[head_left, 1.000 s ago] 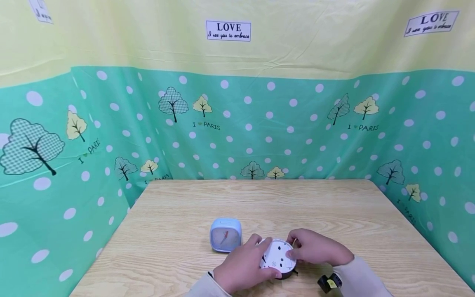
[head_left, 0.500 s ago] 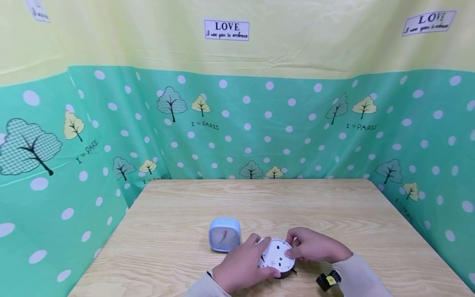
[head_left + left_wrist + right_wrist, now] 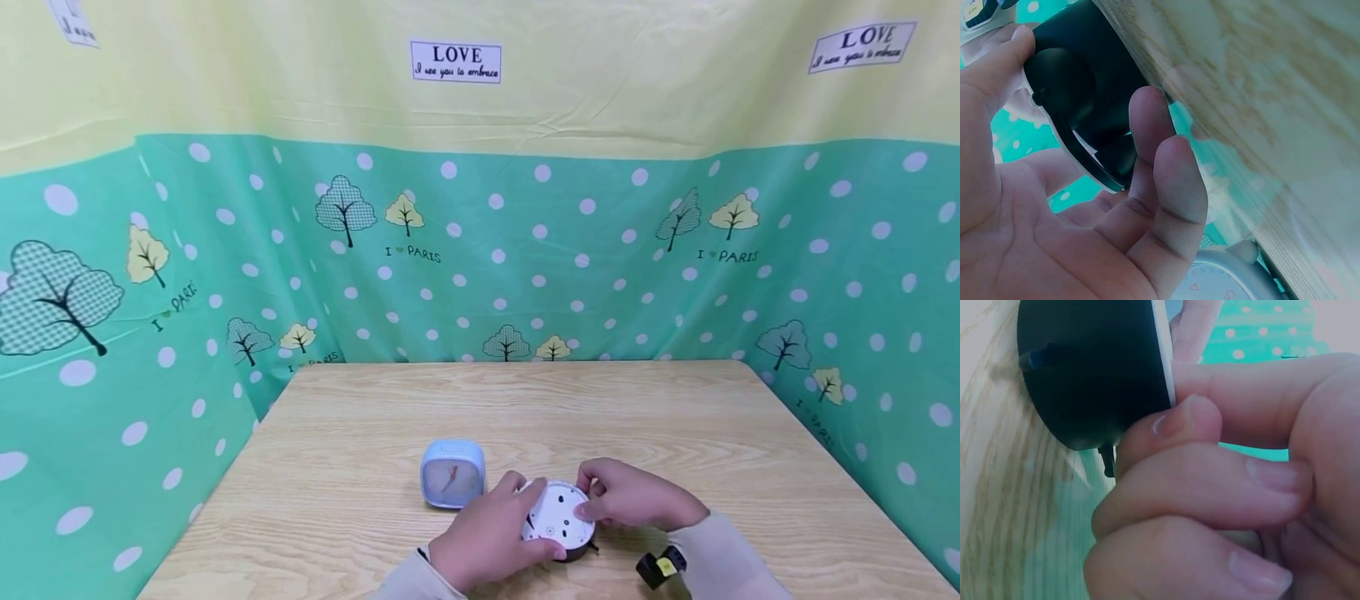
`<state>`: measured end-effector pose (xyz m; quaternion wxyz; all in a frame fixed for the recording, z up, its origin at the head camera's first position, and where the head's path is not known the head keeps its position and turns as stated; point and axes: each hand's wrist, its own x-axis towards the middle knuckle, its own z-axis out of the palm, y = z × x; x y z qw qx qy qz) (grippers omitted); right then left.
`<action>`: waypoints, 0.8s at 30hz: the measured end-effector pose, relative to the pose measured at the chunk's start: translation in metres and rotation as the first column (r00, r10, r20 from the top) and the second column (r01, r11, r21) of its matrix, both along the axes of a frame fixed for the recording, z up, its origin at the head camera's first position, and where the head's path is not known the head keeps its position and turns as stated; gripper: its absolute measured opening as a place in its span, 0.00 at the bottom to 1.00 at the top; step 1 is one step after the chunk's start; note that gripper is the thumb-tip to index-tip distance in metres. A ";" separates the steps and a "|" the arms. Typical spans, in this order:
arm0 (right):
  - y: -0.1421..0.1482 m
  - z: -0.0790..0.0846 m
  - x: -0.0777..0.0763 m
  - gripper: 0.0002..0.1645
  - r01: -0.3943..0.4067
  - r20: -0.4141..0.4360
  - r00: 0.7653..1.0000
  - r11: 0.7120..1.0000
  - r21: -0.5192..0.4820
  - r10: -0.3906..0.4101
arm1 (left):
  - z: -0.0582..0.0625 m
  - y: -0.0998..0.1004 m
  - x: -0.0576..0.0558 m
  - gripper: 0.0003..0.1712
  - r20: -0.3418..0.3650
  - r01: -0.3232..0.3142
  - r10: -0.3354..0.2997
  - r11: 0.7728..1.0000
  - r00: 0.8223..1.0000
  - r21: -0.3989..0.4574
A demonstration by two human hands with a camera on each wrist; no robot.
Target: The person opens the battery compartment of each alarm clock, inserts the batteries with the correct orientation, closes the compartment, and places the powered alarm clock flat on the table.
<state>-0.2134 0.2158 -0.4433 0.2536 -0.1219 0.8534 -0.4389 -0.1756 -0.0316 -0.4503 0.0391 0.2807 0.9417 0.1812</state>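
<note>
A round black-and-white clock (image 3: 557, 518) is on the table near its front, its white side with small knobs and a cluster of holes facing up. My left hand (image 3: 491, 535) grips it from the left, thumb at the near rim and fingers over the far side. In the left wrist view its black side (image 3: 1094, 69) shows between thumb and fingers. From the right, my right hand (image 3: 637, 497) pinches the rim, thumb on the white face and the other fingers curled. A thin black foot (image 3: 1107, 461) sticks out beside those fingers. The clock's underside is hidden.
A light-blue square clock (image 3: 453, 473) stands just left of and behind the left hand. The wooden table (image 3: 375, 417) meets a green and yellow patterned curtain (image 3: 420, 292) at the back and sides. A black camera (image 3: 660, 568) sits on the right wrist.
The whole head view has shifted slightly. Both hands keep their hold on the round clock, and no other movement is visible.
</note>
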 end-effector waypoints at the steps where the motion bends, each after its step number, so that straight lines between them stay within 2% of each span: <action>1: 0.000 0.000 0.000 0.14 -0.002 0.000 1.000 1.000 -0.002 0.002 | 0.000 0.000 0.000 0.53 0.001 0.000 0.000 1.000 1.000 -0.001; 15: 0.003 -0.001 -0.001 0.15 -0.010 0.010 1.000 1.000 -0.010 0.010 | -0.002 0.000 0.000 0.52 -0.008 0.007 -0.007 1.000 1.000 -0.001; 19: 0.006 -0.006 -0.005 0.16 -0.037 0.018 0.999 0.998 -0.057 0.038 | 0.000 0.001 0.001 0.53 -0.018 0.001 -0.001 1.000 1.000 -0.019; 24: 0.016 -0.019 -0.013 0.18 -0.077 0.054 0.995 0.985 -0.153 0.086 | 0.003 0.000 0.003 0.54 -0.048 0.007 -0.010 0.999 0.999 -0.048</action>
